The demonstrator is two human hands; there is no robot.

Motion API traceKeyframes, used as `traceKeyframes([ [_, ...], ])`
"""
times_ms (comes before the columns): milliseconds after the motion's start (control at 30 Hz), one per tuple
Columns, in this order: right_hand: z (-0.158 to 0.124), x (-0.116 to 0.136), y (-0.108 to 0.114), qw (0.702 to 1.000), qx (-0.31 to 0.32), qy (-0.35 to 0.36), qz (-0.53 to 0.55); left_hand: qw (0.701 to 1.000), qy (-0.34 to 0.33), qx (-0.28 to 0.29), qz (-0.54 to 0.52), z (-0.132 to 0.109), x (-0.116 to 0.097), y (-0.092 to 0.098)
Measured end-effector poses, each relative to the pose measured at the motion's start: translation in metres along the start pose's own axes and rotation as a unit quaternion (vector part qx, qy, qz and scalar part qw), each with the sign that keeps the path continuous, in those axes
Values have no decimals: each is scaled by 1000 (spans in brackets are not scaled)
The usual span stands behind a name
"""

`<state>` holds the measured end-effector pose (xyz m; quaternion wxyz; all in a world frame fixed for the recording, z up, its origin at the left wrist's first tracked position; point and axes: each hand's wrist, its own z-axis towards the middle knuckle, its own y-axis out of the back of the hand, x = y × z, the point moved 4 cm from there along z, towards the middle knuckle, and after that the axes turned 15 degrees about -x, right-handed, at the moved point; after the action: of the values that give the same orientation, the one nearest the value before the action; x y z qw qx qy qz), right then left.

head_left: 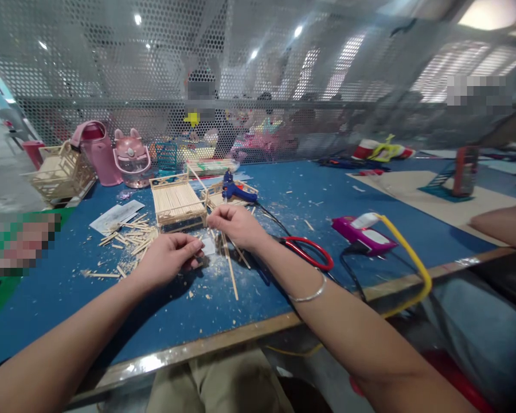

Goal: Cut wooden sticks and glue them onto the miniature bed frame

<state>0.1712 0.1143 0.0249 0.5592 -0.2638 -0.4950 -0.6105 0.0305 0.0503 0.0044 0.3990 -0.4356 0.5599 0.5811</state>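
Observation:
My left hand (169,255) hovers over the blue tabletop with thumb and fingers pinched together. Whatever it holds, if anything, is too small to make out. A white scrap of paper (208,246) lies by its fingertips. My right hand (237,228), with a bracelet on the wrist, is also closed in a pinch, close to the front right corner of a miniature bed (179,198) made of thin wooden sticks. I cannot tell what sits between those fingers. Several loose sticks (230,267) lie below it. Behind it a blue glue gun (239,194) rests on another small stick frame.
Cut stick pieces (133,244) are heaped at left beside paper sheets (116,217). Red handles (313,252) and a purple power strip (364,234) with a yellow cable (413,252) lie right. Pink bottles (97,155) stand behind, before a perforated screen (249,86). Another person's arm (505,223) reaches in.

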Motion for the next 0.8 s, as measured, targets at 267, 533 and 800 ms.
traceKeyframes([
  [267, -17, 15, 38, 923, 15, 98, -371, 975, 54, 85, -199, -8, 2, -9],
  [533, -55, -14, 89, 793, 72, -62, -602, 975, 42, 78, -204, -6, 7, -10],
  [800, -71, -22, 114, 844, 81, -88, -523, 985, 22, 31, -166, -5, 6, -6],
])
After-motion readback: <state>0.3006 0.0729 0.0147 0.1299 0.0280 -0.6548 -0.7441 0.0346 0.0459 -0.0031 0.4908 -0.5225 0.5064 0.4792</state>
